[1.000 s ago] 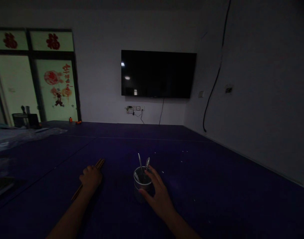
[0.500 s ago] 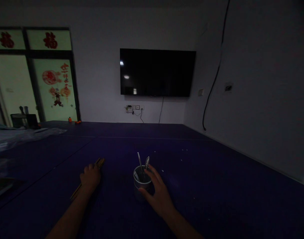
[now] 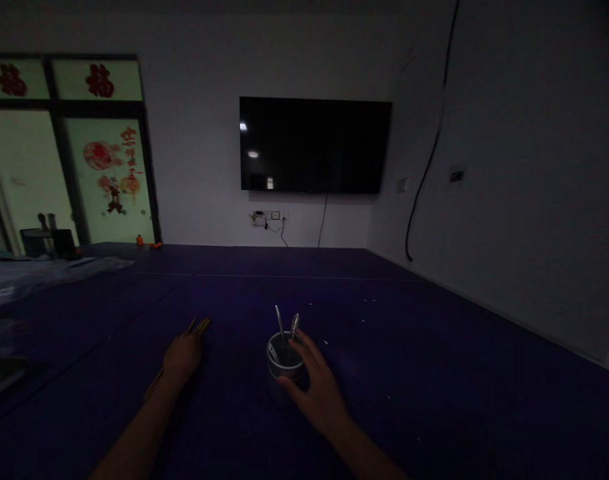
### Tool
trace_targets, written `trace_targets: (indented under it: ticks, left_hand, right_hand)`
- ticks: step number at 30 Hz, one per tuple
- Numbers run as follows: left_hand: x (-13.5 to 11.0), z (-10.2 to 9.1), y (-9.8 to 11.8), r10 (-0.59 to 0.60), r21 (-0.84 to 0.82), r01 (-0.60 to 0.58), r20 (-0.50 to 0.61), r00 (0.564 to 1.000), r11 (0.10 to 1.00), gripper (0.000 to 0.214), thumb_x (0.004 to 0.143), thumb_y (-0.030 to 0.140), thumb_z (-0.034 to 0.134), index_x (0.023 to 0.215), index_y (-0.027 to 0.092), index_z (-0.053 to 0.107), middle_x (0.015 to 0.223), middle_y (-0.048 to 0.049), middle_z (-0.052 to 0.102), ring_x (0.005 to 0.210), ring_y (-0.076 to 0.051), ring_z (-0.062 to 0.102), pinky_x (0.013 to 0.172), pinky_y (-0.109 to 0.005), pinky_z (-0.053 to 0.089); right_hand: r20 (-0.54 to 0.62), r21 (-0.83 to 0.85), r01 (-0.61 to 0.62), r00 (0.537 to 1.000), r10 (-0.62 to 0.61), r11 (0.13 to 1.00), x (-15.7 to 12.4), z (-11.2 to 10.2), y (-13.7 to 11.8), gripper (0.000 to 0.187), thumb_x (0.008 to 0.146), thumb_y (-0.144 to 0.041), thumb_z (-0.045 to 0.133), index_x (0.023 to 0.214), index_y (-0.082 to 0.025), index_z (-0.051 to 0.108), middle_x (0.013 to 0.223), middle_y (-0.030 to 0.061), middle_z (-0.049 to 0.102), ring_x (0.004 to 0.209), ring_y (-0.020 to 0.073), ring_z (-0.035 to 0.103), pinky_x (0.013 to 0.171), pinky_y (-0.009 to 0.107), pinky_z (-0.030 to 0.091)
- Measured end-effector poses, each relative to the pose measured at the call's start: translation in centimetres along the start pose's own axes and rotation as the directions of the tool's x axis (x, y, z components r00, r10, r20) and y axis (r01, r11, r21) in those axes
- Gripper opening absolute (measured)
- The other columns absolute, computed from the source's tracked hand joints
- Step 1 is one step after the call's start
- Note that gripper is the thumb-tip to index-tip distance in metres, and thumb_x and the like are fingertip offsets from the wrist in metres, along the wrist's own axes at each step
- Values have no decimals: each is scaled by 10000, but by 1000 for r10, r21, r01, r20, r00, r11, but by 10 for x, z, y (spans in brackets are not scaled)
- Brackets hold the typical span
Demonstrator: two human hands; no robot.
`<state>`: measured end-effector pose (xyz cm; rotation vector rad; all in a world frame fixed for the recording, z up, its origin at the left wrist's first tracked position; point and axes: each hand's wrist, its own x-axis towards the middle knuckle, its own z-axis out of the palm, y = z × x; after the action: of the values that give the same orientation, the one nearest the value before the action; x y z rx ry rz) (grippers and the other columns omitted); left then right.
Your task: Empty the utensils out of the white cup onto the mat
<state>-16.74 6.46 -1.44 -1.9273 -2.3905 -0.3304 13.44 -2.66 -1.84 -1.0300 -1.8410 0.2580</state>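
On the dark blue tabletop, my left hand (image 3: pixel 183 357) is closed over a bundle of chopsticks (image 3: pixel 202 326) lying at a slant. Their far ends stick out past my fingers, one a little apart from the others, and thin near ends show beside my wrist. To the right stands a round utensil holder (image 3: pixel 278 373) with a pale rim. Two metal utensil handles (image 3: pixel 280 320) rise from it, and a light-coloured piece (image 3: pixel 273 352) leans inside. My right hand (image 3: pixel 318 387) curves around the holder's right side, thumb at the front and fingers by the rim. The holder's base is dim.
Clear plastic wrapping (image 3: pixel 79 270) and a black caddy (image 3: pixel 49 241) are on the table's far left. Small orange items (image 3: pixel 155 246) sit by the back edge. White specks dot the tabletop (image 3: pixel 434 360) at right. A television (image 3: pixel 314 145) and a hanging cable (image 3: pixel 424 177) are on the walls.
One chopstick's far end has separated to the left from the bundle under my left hand, whose fingers have shifted slightly. My right hand and the holder have stayed in place.
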Motion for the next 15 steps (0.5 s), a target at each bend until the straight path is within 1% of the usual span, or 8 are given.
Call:
trace_targets:
  ticks: [3,6,8,11,15]
  left_hand:
    - [-2,-6,3,-47,-13,47,12,999,999,358,866,201,348,1038,170,660,998,-152,689,921,-241,660,751,-307,493]
    - [-2,-8,2,-62,-32,63,14,998,998,326,860,197,378,1005,159,667,962,-141,700,880,-221,673,709,-258,489]
    - [-3,-10,1,-57,-46,58,15,998,997,324,867,207,382,1026,161,661,951,-136,704,866,-213,677,688,-238,483]
    - [-4,-12,-1,-57,-69,58,4,998,996,343,882,217,366,1083,182,642,930,-125,711,857,-212,679,671,-240,480]
    - [-4,-14,-4,-58,-94,56,-18,998,994,339,882,241,371,1015,165,674,903,-133,717,816,-224,685,640,-251,483]
  right_hand:
    - [-6,2,-8,1000,8,1000,0,0,-1,554,780,-328,634,1302,-315,450,1439,44,366,1285,244,396,1042,456,363]
    - [-10,10,-6,1000,6,1000,0,0,0,558,777,-329,638,1303,-309,455,1435,49,372,1281,245,401,1043,450,362]
    - [-8,14,0,1000,0,1000,0,0,0,560,775,-326,639,1304,-306,455,1436,52,372,1281,247,401,1046,454,357]
    - [-9,11,3,1000,-3,1000,0,0,1,561,775,-326,640,1303,-306,453,1438,53,368,1282,250,401,1050,461,352]
    - [-8,2,4,1000,-4,1000,0,0,1,562,774,-326,643,1303,-306,453,1433,50,376,1279,247,405,1053,455,352]
